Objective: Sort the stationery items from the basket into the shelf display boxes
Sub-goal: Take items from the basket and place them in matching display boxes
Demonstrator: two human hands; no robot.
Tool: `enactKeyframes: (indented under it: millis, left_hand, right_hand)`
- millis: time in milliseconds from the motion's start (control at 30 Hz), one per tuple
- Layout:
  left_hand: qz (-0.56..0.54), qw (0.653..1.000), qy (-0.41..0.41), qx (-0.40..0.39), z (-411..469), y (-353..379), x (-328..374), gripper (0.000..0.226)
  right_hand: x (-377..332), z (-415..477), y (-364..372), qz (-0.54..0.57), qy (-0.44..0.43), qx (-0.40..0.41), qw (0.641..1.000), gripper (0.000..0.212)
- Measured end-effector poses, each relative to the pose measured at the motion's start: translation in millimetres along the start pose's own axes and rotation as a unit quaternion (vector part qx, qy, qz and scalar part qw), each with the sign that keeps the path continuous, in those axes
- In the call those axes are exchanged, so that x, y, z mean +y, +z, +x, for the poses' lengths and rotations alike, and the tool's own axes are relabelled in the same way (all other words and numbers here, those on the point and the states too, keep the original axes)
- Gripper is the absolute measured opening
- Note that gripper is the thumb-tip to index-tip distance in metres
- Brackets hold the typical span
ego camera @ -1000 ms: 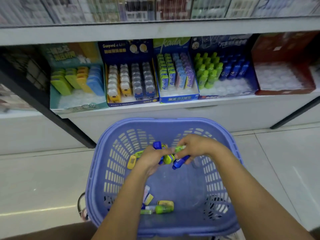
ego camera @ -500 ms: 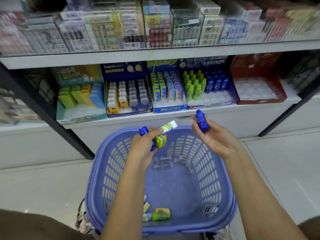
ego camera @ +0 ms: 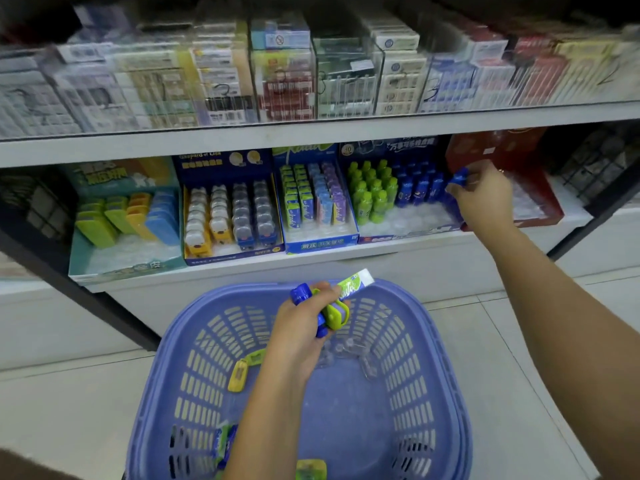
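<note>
Shop shelving fills the background: an upper shelf (ego camera: 311, 133) stacked with blurred boxed goods and, under it, a row of display boxes. Floor is pale tile, and the blue basket (ego camera: 408, 368) sits low in front. The right hand (ego camera: 485, 199) is extended to the dark blue display box (ego camera: 391, 148), its fingers pinching a small blue bottle (ego camera: 460, 176) just beside the row of matching blue bottles (ego camera: 420, 187), with green bottles (ego camera: 370, 194) to their left. The red box (ego camera: 540, 202) lies close behind the hand. The left hand (ego camera: 304, 327) is over the basket, gripping a mixed bundle of a second blue bottle (ego camera: 300, 293), a green tube (ego camera: 356, 284) and a yellow-green piece (ego camera: 334, 315). A yellow item (ego camera: 239, 374) leans on the basket wall, and a green item (ego camera: 310, 469) and a blurred pack lie near its bottom, so sorting looks far from done. Step in hand, as I judge it, is seating the pinched bottle. It is best brought cap up into a free socket of the clear tray on the blue side, lowered straight so it does not tip neighbours, and released only once it stands. Keeping the left bundle over the basket means a slip lands inside.
</note>
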State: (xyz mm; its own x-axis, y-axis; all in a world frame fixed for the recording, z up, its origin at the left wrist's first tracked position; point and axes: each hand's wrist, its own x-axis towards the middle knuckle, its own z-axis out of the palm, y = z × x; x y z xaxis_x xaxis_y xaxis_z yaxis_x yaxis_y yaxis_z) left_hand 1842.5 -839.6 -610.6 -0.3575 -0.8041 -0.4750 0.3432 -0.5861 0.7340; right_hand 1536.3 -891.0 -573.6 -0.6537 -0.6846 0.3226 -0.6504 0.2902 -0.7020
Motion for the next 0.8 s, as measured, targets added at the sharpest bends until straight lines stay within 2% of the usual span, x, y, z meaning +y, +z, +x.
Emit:
enactKeyframes:
  millis: [267, 433, 600, 700, 800]
  left_hand:
    - [-0.018, 1.0, -0.016, 0.011, 19, 12, -11, 0.009]
    - [-0.015, 1.0, -0.022, 0.007, 26, 15, -15, 0.01]
    - [-0.011, 1.0, -0.023, 0.008, 30, 17, -16, 0.011]
    - [-0.021, 0.999, -0.021, 0.012, 27, 19, -13, 0.011]
    - [-0.036, 0.999, -0.008, 0.018, 23, 21, -9, 0.009]
  right_hand:
    - [23, 18, 13, -0.093, -0.062, -0.051, 0.992, 0.03]
    - [14, 26, 11, -0.209, -0.074, -0.091, 0.971, 0.026]
    - [1, 31, 13, -0.209, -0.016, -0.134, 0.969, 0.025]
    - [-3, 34, 7, -0.213, 0.018, -0.167, 0.962, 0.033]
    - [-14, 14, 6, -0.148, -0.008, -0.096, 0.984, 0.045]
